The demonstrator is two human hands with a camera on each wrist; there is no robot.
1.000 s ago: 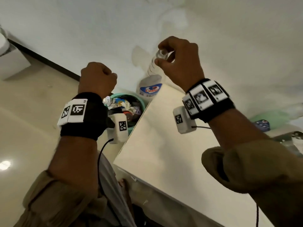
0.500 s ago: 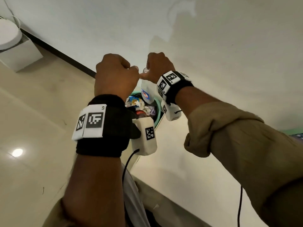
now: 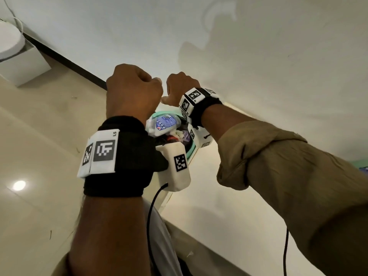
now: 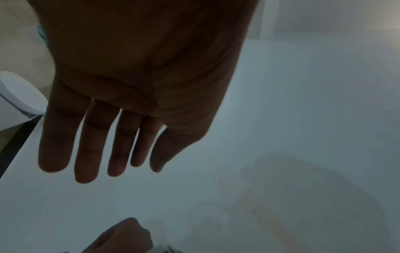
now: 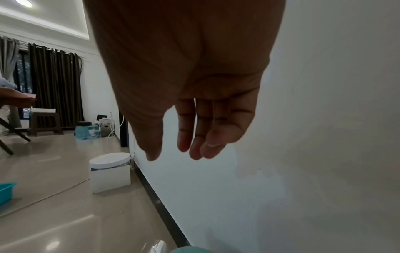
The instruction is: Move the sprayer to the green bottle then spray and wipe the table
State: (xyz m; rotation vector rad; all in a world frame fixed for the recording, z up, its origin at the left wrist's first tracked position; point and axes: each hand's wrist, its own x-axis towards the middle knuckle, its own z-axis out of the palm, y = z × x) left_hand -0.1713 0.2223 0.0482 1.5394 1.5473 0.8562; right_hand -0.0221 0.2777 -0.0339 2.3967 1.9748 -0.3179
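Note:
My left hand (image 3: 133, 92) and right hand (image 3: 180, 88) are raised side by side over a teal waste bin (image 3: 191, 154) at the table's corner. A clear plastic bottle with a blue label (image 3: 166, 124) lies on the rubbish inside the bin, below both hands. In the left wrist view my left hand (image 4: 103, 154) has straight fingers and holds nothing. The right wrist view shows my right hand (image 5: 177, 137) with relaxed fingers, also empty. No sprayer is in view. Only a green sliver (image 3: 360, 162) shows at the right edge of the head view.
The white table (image 3: 229, 216) runs from the bin toward the lower right, against a white wall. A white box with a round lid (image 5: 110, 171) stands on the tiled floor by the wall. A blue tray (image 5: 6, 190) lies further left on the floor.
My right hand carried the clear bottle left over the bin and let it go; the bottle now lies in the bin. My left hand rose and moved right beside the right hand.

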